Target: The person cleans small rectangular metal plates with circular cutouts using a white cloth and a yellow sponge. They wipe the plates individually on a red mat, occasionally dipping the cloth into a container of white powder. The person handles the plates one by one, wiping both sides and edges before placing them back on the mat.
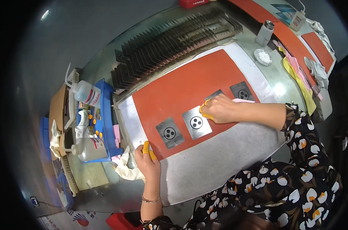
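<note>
On my feed, the left hand (147,163) comes nearest, by the near left corner of the orange mat (181,84), its fingers bent together in yellow covers; I cannot tell whether it grips anything. Up and to its right, apart from it, a grey square plate (175,140) lies flat on the mat between my two hands. Beside that, I see the bright plate (200,130) under the edge of the right hand (222,109), which is curled over its right side; its fingertips are hidden, so I cannot tell what it holds. Just beyond that hand lies a partly covered plate (216,94), and right of it a dark plate (236,89). Farthest, a rack of upright dark sheets (174,48) stands on the surface (143,32).
</note>
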{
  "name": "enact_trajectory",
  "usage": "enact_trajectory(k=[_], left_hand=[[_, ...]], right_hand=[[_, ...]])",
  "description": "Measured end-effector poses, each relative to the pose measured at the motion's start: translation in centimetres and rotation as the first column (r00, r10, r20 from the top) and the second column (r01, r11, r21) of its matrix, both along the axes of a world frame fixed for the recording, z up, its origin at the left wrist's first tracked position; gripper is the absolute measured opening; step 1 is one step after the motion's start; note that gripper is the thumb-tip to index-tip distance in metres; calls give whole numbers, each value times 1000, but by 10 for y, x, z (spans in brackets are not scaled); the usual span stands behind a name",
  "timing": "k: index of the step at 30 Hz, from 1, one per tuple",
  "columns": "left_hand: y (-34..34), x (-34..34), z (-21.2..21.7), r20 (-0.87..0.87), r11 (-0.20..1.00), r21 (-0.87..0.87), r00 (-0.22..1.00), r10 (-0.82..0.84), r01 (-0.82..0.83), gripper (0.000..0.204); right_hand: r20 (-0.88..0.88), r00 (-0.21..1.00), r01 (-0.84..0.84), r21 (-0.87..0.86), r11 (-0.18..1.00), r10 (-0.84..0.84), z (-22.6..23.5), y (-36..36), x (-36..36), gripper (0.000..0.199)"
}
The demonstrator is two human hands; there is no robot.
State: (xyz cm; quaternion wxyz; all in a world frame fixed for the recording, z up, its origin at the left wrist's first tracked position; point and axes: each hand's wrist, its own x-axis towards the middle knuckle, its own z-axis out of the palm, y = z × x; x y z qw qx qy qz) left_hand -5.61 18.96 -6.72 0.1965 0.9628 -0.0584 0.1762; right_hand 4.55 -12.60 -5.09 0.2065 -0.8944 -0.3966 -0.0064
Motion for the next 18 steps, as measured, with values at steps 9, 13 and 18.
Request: enact_trajectory(k=[9, 13, 18], left_hand=[[2, -2, -4, 13, 999, -24, 1000, -23, 23, 37], [-2, 0, 2, 5, 998, -46, 999, -44, 44, 28], [0, -1, -5, 4, 1000, -2, 1000, -10, 10, 26]], right_hand=[[-21, 999, 48, 48, 998, -47, 40, -16, 19, 13], [-108, 959, 281, 219, 934, -263, 67, -93, 1, 15], [-59, 998, 21, 91, 996, -16, 30, -117, -20, 7]])
